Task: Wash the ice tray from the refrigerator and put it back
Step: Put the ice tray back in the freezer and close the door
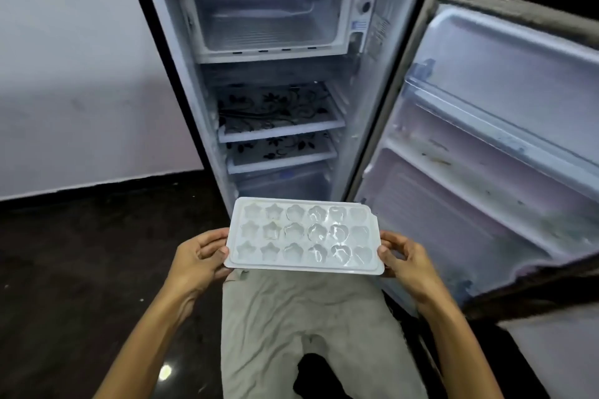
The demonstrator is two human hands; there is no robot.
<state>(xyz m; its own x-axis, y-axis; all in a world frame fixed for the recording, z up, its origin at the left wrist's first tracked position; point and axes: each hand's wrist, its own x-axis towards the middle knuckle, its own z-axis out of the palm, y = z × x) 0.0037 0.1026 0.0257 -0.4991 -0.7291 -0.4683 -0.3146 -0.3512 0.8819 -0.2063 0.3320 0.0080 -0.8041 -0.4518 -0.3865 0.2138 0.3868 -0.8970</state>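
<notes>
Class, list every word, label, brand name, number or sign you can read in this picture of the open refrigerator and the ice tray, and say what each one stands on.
No text can be read.
Blue label beside the freezer compartment: printed, too blurred to read.
Sticker on the refrigerator's inner right wall: lines of print, too small and blurred.
Control dial: any markings too small to tell.
Ice tray: no lettering visible.

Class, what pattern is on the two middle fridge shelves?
A black floral, swirling-vine print on the pale shelves, seen best in the head view.
</notes>
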